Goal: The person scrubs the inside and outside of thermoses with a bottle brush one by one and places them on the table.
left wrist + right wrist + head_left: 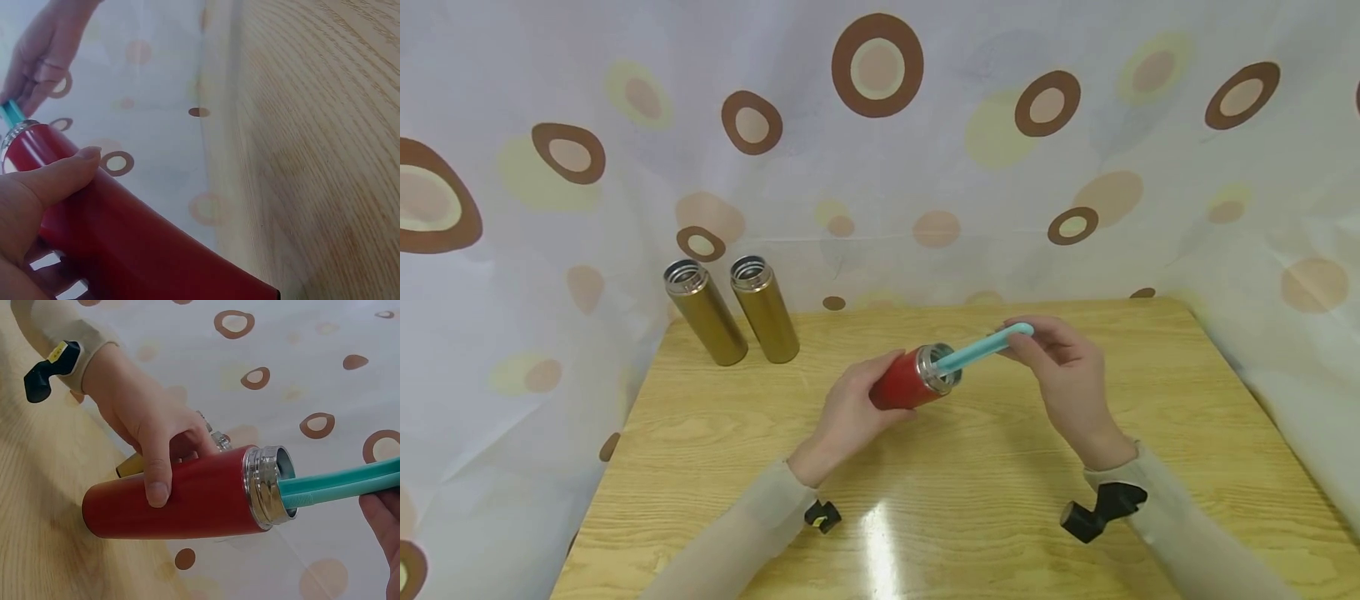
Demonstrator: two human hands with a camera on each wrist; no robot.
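Note:
A red metal bottle (904, 383) without a lid is held tilted above the table, its threaded steel mouth facing right. My left hand (853, 406) grips it round the body, the thumb lying along the near side in the right wrist view. From the mouth sticks a long teal handle (350, 480), its inner end hidden inside the bottle. My right hand (1070, 379) pinches the outer end of this handle between thumb and fingers. In the left wrist view the red bottle (137, 231) slants across the lower left.
Two gold bottles (709, 321) with open steel mouths stand upright at the back left of the wooden table (985, 508). A white curtain (940, 150) patterned with circles hangs behind the table and along its sides. Black camera mounts sit on both wrists.

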